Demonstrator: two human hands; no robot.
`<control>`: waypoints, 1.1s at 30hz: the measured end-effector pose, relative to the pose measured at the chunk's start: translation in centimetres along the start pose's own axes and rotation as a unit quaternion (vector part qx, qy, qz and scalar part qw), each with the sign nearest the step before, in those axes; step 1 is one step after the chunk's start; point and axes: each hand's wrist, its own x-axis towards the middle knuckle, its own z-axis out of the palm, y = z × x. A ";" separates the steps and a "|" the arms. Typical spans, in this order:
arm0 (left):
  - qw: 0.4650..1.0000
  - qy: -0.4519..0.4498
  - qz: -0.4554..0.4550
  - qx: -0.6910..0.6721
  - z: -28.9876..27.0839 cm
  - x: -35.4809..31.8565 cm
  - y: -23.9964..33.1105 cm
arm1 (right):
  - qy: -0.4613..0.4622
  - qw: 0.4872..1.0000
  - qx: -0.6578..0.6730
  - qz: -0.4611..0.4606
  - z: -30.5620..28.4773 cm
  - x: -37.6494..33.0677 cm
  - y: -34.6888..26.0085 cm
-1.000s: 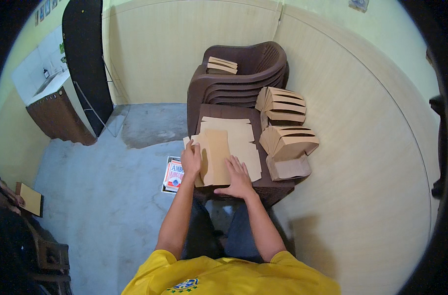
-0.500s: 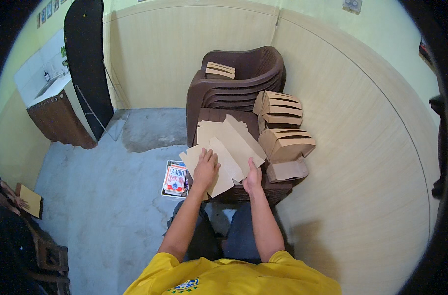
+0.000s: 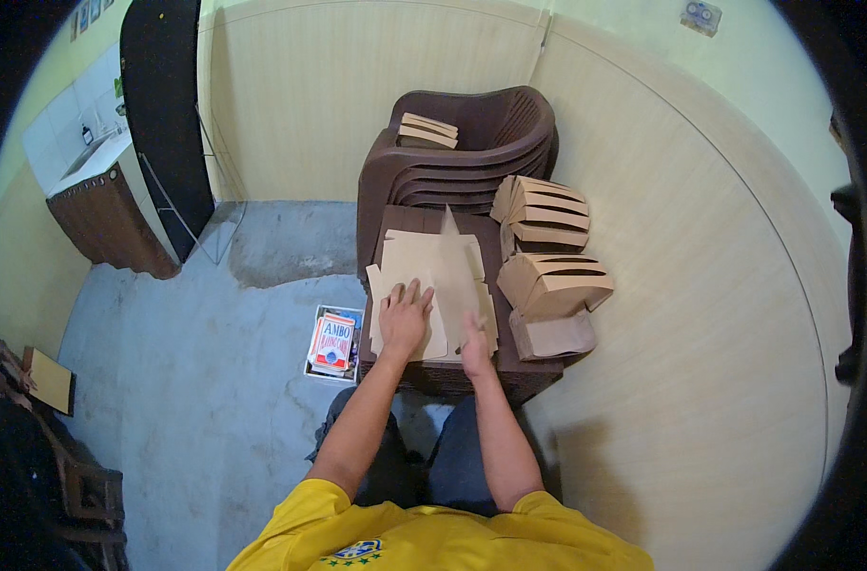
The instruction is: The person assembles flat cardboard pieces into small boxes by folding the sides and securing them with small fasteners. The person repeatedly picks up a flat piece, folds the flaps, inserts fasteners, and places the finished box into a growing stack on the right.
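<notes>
In front of me, flat brown cardboard blanks with notched edges lie on a dark brown woven-look surface. My left hand rests on the left part of the top blank, fingers spread flat. Along the right side, a long flap of cardboard stands partly raised. Next to that flap is my right hand, turned on edge. Its fingers are smeared by motion, so whether they grip the cardboard does not show.
Folded brown cardboard boxes stand nested at the right, by the wall. Stacked brown plastic chairs rise behind, more folded cardboard on top. A white bin holds a printed packet at the left. Another person's hand touches a board far left.
The blanks have turned straighter and lie more squarely together. My right hand has moved a little left and down; my left hand stays on the cardboard, shifted slightly right.
</notes>
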 end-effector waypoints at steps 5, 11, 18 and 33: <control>0.980 -0.155 -0.087 -0.088 1.9 0.6 -3.0 | -0.149 0.914 -0.365 -0.096 4.3 -1.2 -0.6; 0.967 0.009 -0.095 -0.237 -0.9 0.2 -13.1 | -0.173 0.819 -0.527 -0.145 5.6 -2.5 -2.7; 0.974 0.128 -0.002 -0.188 -6.7 2.6 -9.5 | -0.191 0.734 -0.633 -0.154 7.0 -3.2 -2.1; 0.989 -0.132 0.057 0.038 -0.4 2.6 -3.9 | -0.121 0.775 -0.616 -0.075 4.5 -7.0 -3.2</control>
